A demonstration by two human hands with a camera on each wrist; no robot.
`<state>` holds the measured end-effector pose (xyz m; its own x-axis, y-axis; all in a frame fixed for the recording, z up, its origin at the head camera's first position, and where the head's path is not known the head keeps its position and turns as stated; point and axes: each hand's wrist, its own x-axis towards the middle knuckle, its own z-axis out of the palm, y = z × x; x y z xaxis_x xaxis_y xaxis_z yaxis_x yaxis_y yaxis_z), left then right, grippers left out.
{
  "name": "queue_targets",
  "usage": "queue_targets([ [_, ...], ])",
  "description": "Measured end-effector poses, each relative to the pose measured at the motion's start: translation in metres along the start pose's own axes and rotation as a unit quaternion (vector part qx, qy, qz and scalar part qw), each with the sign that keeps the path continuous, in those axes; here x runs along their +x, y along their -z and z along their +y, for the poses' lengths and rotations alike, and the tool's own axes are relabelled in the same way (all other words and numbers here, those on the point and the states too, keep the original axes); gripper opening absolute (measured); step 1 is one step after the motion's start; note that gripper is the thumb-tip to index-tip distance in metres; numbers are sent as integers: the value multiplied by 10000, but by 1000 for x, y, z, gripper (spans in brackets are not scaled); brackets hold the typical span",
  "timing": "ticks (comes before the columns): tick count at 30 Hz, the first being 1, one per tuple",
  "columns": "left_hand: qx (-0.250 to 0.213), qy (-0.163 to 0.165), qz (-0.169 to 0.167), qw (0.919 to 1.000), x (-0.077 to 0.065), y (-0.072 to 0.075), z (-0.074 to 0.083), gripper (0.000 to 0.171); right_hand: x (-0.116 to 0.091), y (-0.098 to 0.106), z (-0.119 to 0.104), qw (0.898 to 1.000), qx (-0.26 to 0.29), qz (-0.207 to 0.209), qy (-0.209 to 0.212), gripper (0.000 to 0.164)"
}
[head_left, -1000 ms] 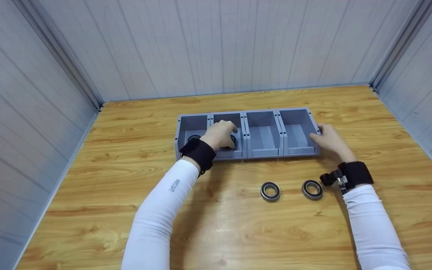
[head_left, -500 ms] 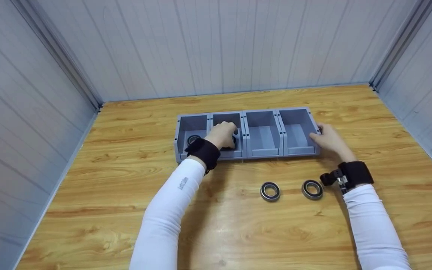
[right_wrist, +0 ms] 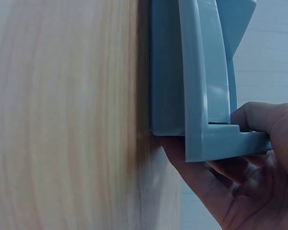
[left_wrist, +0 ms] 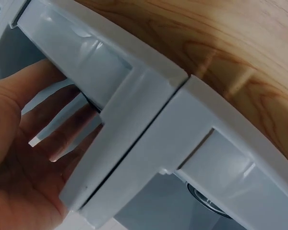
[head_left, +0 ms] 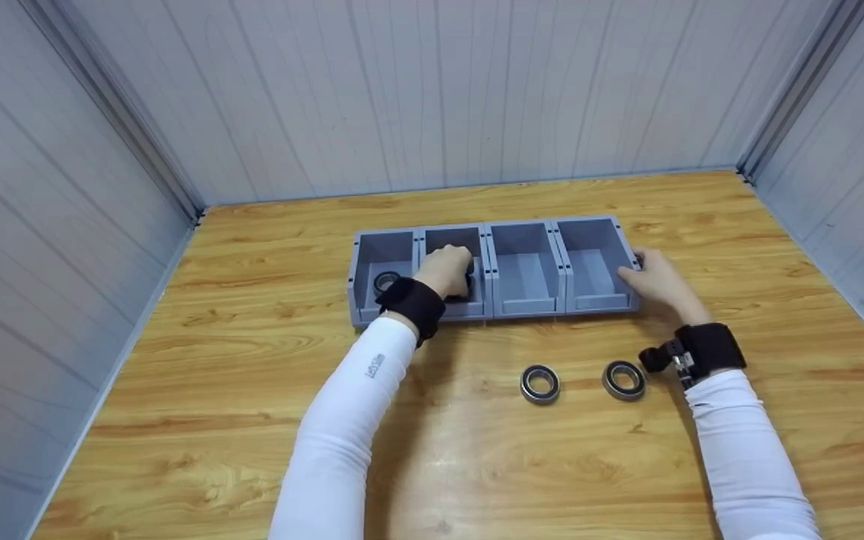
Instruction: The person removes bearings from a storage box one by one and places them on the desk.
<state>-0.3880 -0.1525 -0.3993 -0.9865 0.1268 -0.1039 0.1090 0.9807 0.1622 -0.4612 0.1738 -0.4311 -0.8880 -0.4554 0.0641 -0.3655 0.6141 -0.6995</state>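
My left hand (head_left: pixel 445 270) reaches down into the second bin (head_left: pixel 477 309) from the left of a joined row of grey plastic bins. Its fingers curl about a dark-sealed ball bearing (left_wrist: pixel 89 102) there, mostly hidden by the hand and the bin's front wall. Another bearing (head_left: pixel 385 282) lies in the leftmost bin (head_left: pixel 358 296). At the row's right end, my right hand (head_left: pixel 657 280) grips the side wall of the rightmost bin (head_left: pixel 601 302), thumb on the inner side and fingers outside, as the right wrist view shows.
Two more bearings, one nearer the middle (head_left: pixel 540 384) and one to its right (head_left: pixel 624 379), lie flat on the wooden table (head_left: pixel 214 390) in front of the bins. The third bin (head_left: pixel 528 306) stands between the hands. Pale panel walls (head_left: pixel 417 97) enclose the back and sides.
My left wrist and forearm have shifted right, uncovering more of the bearing in the leftmost bin. The left fingers stay in the second bin. My right hand keeps its grip in place.
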Motion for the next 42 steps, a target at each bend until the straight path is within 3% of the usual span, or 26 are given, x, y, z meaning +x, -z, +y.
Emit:
queue_targets([
  [9, 100, 53, -52, 9999, -1, -2, 4, 10, -1, 0, 1, 9999, 29, -70, -79, 39],
  [26, 254, 191, 240, 9992, 0, -4, 8, 11, -1, 0, 1, 9999, -27, 111, 44, 33],
  [42, 179, 182, 236, 9994, -2, -4, 2, 11, 1, -5, 0, 9999, 134, 41, 52, 36],
])
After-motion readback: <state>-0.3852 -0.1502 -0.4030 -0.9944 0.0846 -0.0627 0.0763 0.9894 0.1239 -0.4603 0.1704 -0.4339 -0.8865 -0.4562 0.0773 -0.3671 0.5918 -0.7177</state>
